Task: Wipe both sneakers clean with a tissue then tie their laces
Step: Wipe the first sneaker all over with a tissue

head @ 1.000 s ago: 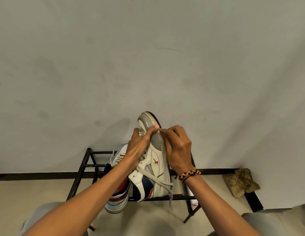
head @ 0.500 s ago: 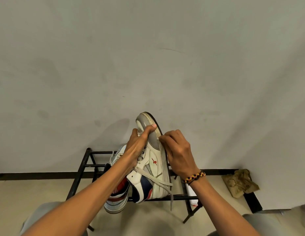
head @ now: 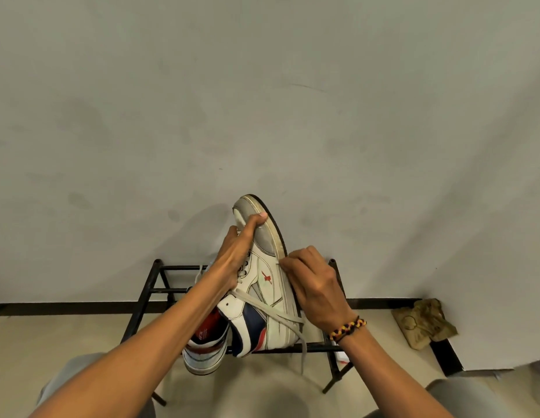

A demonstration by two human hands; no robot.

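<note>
sliding right hand (head: 315,289) down sneaker (head: 264,285)

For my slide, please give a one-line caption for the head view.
Left hand holds a white sneaker toe-up on a black rack; right hand works along its sole edge.

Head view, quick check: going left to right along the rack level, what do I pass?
Second sneaker on the rack → left hand gripping the upright sneaker → right hand at its sole edge → bracelet → crumpled brown cloth by the wall.
</note>
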